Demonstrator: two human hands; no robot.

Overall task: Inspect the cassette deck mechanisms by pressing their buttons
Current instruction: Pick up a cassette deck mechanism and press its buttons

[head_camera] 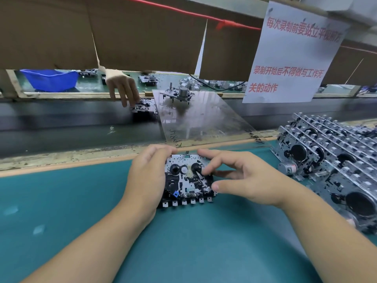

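Table, teal mat. Stack of cassette deck mechanisms at right edge, apparently awaiting inspection. One cassette deck mechanism at frame centre: left hand grips its left side, right hand fingers spread, touching its top. Inspection seemingly mid-unit; button row unpressed.

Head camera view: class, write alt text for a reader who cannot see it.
Two hands hold a cassette deck mechanism on a teal mat: the left hand grips its left edge, the right hand reaches over its top. More mechanisms are stacked at right.
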